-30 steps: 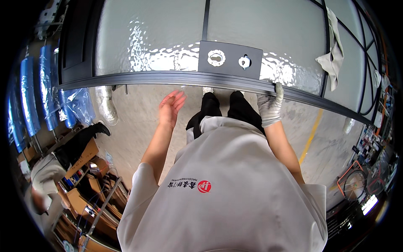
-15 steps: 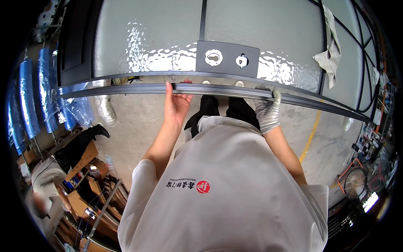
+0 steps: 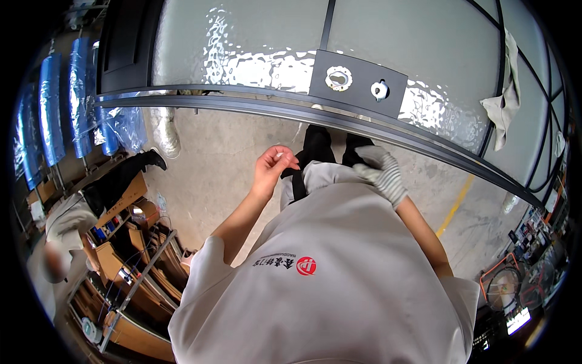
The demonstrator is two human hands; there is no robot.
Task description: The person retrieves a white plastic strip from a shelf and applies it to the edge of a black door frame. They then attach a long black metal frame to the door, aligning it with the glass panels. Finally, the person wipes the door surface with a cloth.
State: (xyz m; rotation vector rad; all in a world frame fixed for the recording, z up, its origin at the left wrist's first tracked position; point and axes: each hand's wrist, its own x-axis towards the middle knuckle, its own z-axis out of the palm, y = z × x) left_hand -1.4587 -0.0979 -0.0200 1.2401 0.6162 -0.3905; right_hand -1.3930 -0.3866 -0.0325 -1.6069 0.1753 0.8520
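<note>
My bare left hand [image 3: 276, 167] is raised in front of my lap, its fingers curled in and the thumb pressed to them. Whatever it may pinch is too small to make out. My right hand [image 3: 383, 175], in a striped grey-white glove, hangs over my lap with its fingers stretched out, slightly blurred, touching no bar. Beyond both hands, a long dark metal profile [image 3: 242, 105] runs along the near edge of a large dark-framed panel with rippled glass [image 3: 254, 36]. A dark grey lock plate [image 3: 359, 84] with two cut-outs sits across the panel's near part.
A pale cloth [image 3: 504, 103] drapes over the panel's right side. Blue-wrapped lengths [image 3: 53, 109] stand at the left. Another person [image 3: 66, 227] is at the lower left by a rack of cardboard [image 3: 115, 267]. A reel-like wheel [image 3: 504, 286] stands at the right.
Both hands have let go of the long metal profile and drawn back toward my body. The profile now lies closer against the panel's near edge. The view has shifted slightly.
</note>
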